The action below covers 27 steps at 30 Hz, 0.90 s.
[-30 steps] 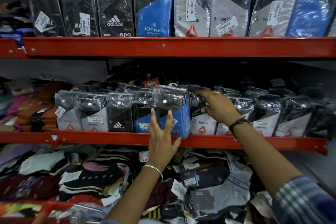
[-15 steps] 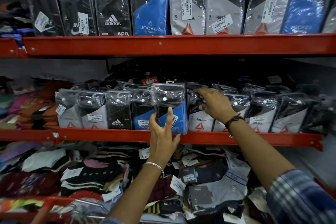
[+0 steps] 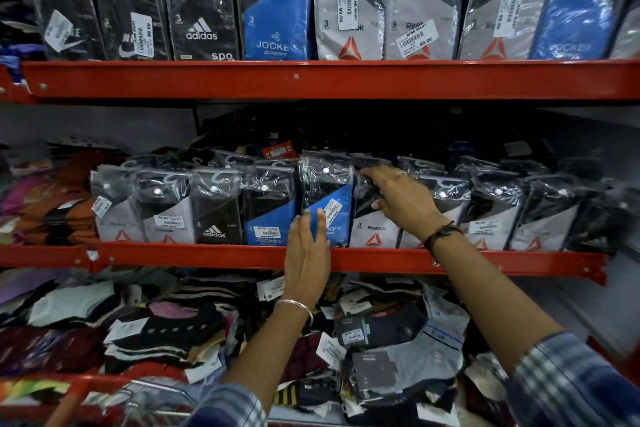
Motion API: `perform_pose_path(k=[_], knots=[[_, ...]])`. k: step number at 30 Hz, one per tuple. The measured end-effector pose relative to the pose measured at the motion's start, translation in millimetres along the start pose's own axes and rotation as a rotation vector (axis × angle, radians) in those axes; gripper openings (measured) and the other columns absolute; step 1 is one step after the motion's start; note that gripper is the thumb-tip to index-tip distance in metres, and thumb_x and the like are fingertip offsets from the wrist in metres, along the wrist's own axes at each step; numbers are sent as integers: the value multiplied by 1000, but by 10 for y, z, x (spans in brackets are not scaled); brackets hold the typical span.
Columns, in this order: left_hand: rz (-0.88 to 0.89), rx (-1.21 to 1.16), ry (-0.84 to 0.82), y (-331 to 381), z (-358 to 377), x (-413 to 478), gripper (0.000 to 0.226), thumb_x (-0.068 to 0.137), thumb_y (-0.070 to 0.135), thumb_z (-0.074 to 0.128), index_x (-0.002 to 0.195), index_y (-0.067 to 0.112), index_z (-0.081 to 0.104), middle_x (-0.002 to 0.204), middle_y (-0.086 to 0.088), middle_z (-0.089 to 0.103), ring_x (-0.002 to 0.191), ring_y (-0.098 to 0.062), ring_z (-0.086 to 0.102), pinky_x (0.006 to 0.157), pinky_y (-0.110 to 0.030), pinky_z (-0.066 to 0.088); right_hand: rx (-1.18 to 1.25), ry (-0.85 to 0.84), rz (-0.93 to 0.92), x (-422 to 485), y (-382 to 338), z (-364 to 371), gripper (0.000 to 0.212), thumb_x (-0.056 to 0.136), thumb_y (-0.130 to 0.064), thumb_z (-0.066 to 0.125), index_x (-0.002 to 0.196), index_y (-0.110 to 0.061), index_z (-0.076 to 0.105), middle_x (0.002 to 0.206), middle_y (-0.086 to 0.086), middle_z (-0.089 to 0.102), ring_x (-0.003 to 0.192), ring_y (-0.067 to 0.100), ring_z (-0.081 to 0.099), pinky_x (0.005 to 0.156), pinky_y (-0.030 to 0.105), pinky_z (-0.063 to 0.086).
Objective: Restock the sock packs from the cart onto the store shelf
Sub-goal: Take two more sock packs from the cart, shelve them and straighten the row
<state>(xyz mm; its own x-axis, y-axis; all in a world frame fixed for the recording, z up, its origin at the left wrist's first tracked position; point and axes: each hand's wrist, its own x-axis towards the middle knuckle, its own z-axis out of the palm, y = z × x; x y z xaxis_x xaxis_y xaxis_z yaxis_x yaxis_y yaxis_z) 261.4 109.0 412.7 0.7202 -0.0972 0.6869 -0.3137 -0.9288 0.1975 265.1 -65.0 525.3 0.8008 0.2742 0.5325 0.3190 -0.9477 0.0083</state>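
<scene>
A blue and black Jockey sock pack (image 3: pixel 327 189) stands upright in the row on the middle red shelf (image 3: pixel 194 253), between another Jockey pack (image 3: pixel 268 215) and a grey Reebok pack (image 3: pixel 372 232). My left hand (image 3: pixel 306 263) lies flat against the lower front of the blue pack, fingers straight and pointing up, without gripping it. My right hand (image 3: pixel 401 199) reaches over the top of the Reebok pack, its fingers curled around the pack's upper edge and holding it to the right. Each wrist wears a band.
The upper red shelf (image 3: pixel 311 80) carries a full row of tall sock packs. Below the middle shelf lies a loose heap of socks and tags (image 3: pixel 156 333). Folded coloured socks (image 3: pixel 41 215) are stacked at the far left. A metal cart rim (image 3: pixel 156 388) shows at the bottom.
The blue Jockey pack has slid back into the row and now stands straight. My left hand went from gripping its lower edge to lying flat on its front. My right hand stays on the Reebok pack.
</scene>
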Motion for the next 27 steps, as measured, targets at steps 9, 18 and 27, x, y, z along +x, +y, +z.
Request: perform_pose_path(k=[9, 18, 27], knots=[[104, 200, -120, -194, 176, -208, 68, 94, 47, 21, 144, 1, 20, 152, -17, 17, 142, -25, 9, 115, -36, 1, -129, 229, 30, -156, -200, 294, 70, 73, 2, 70, 136, -5, 40, 137, 14, 49, 128, 29, 44, 114, 44, 22], [129, 133, -291, -287, 107, -242, 85, 88, 63, -3, 145, 1, 8, 154, -16, -4, 143, -25, 6, 113, -37, -5, -74, 234, -54, -344, -593, 473, 56, 76, 3, 63, 129, -5, 49, 134, 14, 53, 128, 29, 46, 113, 45, 18], [184, 98, 53, -591, -183, -195, 58, 95, 39, 30, 142, 4, 27, 155, -12, 14, 141, -28, 14, 116, -41, 3, -23, 187, -141, -376, -844, 733, 60, 83, -13, 62, 137, -3, 39, 148, 15, 38, 137, 28, 34, 112, 43, 27]])
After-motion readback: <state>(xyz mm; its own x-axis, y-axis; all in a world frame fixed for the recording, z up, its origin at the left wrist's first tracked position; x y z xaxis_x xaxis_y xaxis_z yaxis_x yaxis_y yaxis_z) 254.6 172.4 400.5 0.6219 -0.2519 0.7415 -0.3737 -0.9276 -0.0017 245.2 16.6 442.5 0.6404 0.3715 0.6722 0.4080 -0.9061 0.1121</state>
